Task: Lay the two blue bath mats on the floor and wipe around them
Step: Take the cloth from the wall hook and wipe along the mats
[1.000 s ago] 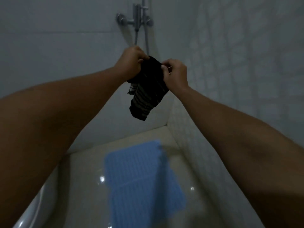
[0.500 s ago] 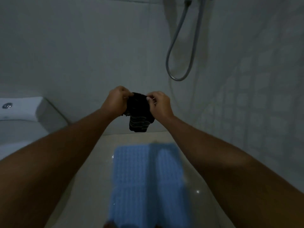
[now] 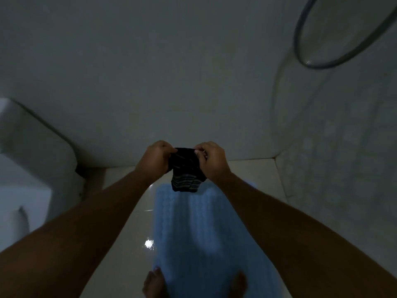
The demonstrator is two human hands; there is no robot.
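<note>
Head view: floor [image 3: 120,211] and mat [image 3: 193,229] are lying below a held cloth [image 3: 185,175].
The mat is stretching lengthwise from the feet [image 3: 153,284] toward the wall, straight under the hands. Left hand [image 3: 155,158] and right hand [image 3: 212,160] are each pinching the cloth's top edge, equally near. Blur is hiding whether one mat or two are lying there.
</note>
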